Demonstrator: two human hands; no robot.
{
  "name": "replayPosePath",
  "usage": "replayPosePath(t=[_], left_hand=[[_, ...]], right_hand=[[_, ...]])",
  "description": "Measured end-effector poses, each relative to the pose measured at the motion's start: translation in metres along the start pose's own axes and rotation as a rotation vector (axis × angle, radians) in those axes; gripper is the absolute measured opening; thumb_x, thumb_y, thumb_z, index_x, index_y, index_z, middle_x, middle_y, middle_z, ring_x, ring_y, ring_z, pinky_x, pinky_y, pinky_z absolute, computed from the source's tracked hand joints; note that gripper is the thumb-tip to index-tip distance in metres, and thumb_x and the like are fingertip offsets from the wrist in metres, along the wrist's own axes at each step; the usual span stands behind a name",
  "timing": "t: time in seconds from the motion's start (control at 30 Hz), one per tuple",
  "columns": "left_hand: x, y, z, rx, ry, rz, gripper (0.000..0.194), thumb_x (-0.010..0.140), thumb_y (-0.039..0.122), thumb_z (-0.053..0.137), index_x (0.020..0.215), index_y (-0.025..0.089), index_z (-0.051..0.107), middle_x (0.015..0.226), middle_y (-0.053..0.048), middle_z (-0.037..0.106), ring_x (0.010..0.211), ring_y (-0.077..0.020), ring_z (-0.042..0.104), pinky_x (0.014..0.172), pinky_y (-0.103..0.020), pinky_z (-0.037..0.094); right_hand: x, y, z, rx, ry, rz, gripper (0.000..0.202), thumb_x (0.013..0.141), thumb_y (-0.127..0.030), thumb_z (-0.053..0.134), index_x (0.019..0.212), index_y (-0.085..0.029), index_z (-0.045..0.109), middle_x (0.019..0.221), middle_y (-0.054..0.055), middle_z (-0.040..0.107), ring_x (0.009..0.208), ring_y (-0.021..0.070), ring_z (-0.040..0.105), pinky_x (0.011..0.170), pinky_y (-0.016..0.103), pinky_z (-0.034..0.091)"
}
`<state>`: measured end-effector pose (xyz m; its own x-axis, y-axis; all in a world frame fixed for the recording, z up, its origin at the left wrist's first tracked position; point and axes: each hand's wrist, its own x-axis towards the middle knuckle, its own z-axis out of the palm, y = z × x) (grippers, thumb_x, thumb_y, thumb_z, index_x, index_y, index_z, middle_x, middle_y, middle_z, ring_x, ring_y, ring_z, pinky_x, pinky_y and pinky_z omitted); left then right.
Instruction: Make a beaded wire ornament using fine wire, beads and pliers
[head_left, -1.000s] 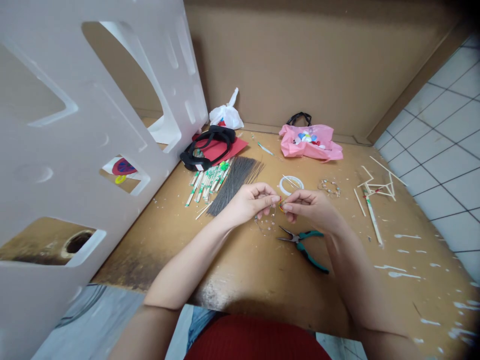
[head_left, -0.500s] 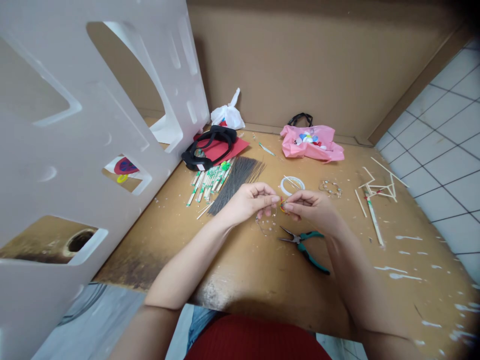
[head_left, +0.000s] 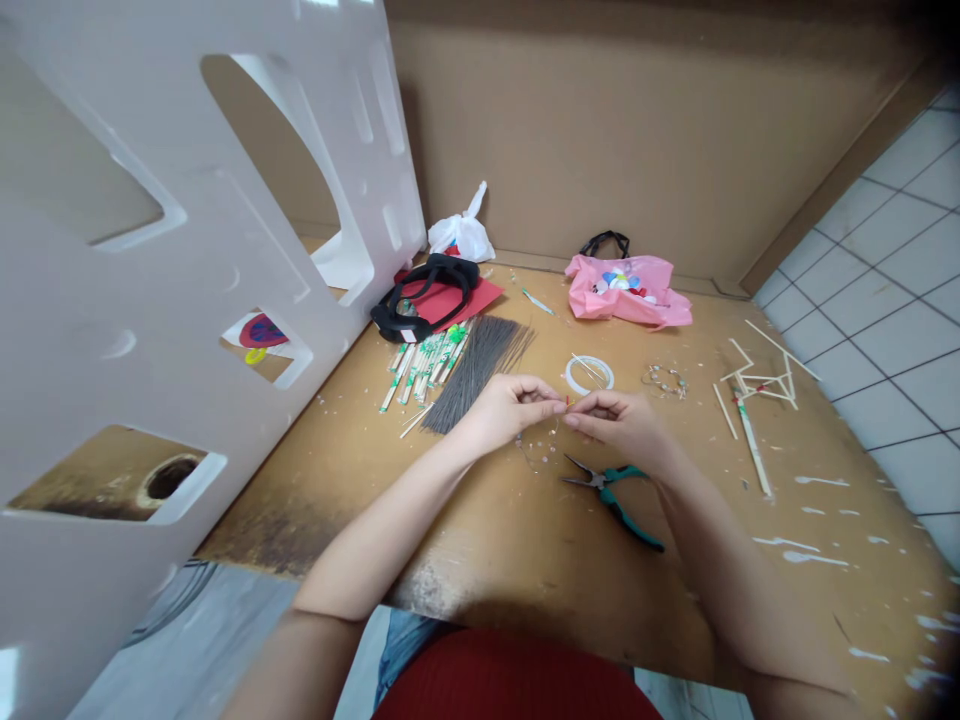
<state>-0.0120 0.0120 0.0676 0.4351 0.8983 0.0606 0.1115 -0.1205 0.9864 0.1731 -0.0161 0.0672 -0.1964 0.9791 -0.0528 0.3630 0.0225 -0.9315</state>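
Note:
My left hand [head_left: 525,408] is closed in a pinch over the middle of the table. A thin beaded strand [head_left: 541,455] loops below its fingers; whether it hangs or rests on the wood is hard to see. Almost touching it, my right hand [head_left: 611,415] pinches too, and a tiny red and yellow bit [head_left: 568,402] shows between the two sets of fingertips. Just below my right hand lie long-nose pliers [head_left: 616,490] with teal handles, jaws parted. Beyond the hands is a white ring-shaped spool [head_left: 589,374] with thin sticks across it.
A beaded bracelet [head_left: 665,381] and a stick frame [head_left: 765,385] lie right. Grey wires [head_left: 480,370], wrapped chopsticks [head_left: 420,365] and a black head strap [head_left: 427,300] are left. Behind are a pink bag [head_left: 630,290] and white bag [head_left: 461,235]. A white plastic panel [head_left: 285,290] stands left.
My fingertips have drawn closer together, covering more of the small red and yellow bit. The whole view has shifted slightly; the table items stay in place.

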Motion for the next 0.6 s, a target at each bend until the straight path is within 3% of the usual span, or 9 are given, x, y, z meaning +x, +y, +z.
replayPosePath(t=[0.1,0.17,0.23,0.33,0.47,0.6], left_hand=[[0.001,-0.001,-0.003,-0.023,-0.070,-0.047,0.024,0.067,0.035,0.070,0.072,0.012,0.068,0.058,0.002,0.057,0.053,-0.0060,0.041,0.053,-0.021,0.031],[0.003,0.000,-0.004,-0.060,-0.099,-0.074,0.023,0.066,0.034,0.070,0.071,0.012,0.066,0.060,0.002,0.057,0.054,-0.0059,0.043,0.055,-0.020,0.032],[0.004,0.001,-0.005,-0.097,-0.115,-0.094,0.022,0.066,0.033,0.070,0.070,0.012,0.065,0.062,0.002,0.057,0.055,-0.0055,0.044,0.056,-0.020,0.032],[0.005,0.002,-0.005,-0.129,-0.131,-0.116,0.020,0.067,0.031,0.068,0.068,0.012,0.063,0.060,0.004,0.055,0.053,-0.0047,0.041,0.055,-0.020,0.030],[0.006,-0.002,-0.003,-0.133,-0.129,-0.121,0.021,0.067,0.032,0.069,0.069,0.012,0.063,0.058,0.005,0.053,0.051,-0.0043,0.038,0.052,-0.020,0.027],[0.006,-0.004,-0.001,-0.129,-0.128,-0.129,0.023,0.067,0.034,0.069,0.070,0.012,0.063,0.059,0.004,0.053,0.051,-0.0044,0.038,0.050,-0.019,0.026]], right_hand=[[-0.012,0.014,-0.014,-0.172,-0.017,-0.025,0.032,0.071,-0.050,0.064,0.077,-0.018,0.067,0.072,0.004,0.067,0.064,0.0168,0.060,0.061,0.031,0.048],[-0.028,0.031,-0.026,-0.413,-0.094,-0.045,0.034,0.077,-0.048,0.058,0.091,-0.020,0.068,0.089,0.008,0.069,0.082,0.0223,0.063,0.072,0.037,0.049],[-0.049,0.051,-0.037,-0.700,-0.148,-0.110,0.045,0.073,-0.045,0.062,0.110,-0.020,0.064,0.113,0.012,0.063,0.104,0.0287,0.057,0.088,0.045,0.044],[-0.078,0.080,-0.044,-1.011,-0.179,-0.108,0.071,0.064,-0.045,0.068,0.128,-0.020,0.051,0.129,0.016,0.052,0.119,0.0337,0.046,0.095,0.050,0.038],[-0.095,0.092,-0.036,-1.215,-0.198,-0.142,0.076,0.063,-0.036,0.066,0.133,-0.016,0.044,0.134,0.018,0.047,0.116,0.0343,0.046,0.093,0.048,0.038],[-0.091,0.081,-0.021,-1.353,-0.201,-0.122,0.062,0.064,-0.023,0.059,0.123,-0.010,0.050,0.110,0.018,0.058,0.095,0.0311,0.054,0.079,0.041,0.044]])
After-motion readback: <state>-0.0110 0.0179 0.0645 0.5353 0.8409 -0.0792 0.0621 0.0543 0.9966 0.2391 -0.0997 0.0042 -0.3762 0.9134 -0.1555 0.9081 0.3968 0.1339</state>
